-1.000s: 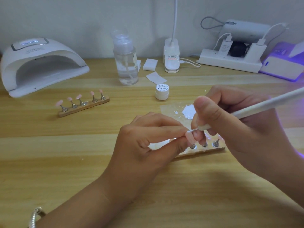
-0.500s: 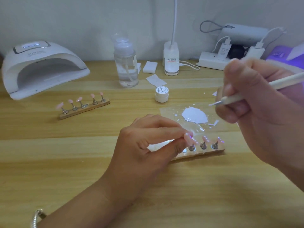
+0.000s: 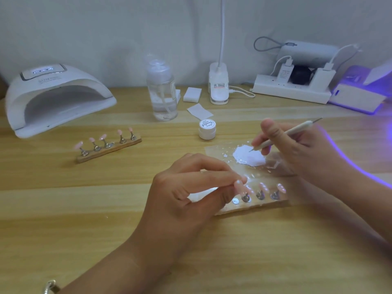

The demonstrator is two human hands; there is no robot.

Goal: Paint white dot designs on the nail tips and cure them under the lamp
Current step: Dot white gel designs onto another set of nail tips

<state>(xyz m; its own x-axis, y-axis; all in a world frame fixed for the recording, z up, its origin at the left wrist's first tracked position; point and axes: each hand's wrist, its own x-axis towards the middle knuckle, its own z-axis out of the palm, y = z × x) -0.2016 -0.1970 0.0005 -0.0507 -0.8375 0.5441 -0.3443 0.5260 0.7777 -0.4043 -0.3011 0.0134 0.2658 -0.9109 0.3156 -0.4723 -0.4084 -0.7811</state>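
Right hand (image 3: 297,149) grips the dotting pen (image 3: 284,134) between thumb and fingers. The pen's metal point touches the white paint puddle (image 3: 252,160) on the clear sheet (image 3: 214,150). Left hand (image 3: 186,192) pinches one pink nail tip (image 3: 238,184) just above the near wooden holder (image 3: 265,205), which carries three more tips on stands. Second holder (image 3: 110,149), five pink tips, stands near the curing lamp (image 3: 53,96) at far left. Small white jar (image 3: 207,129) sits behind the sheet.
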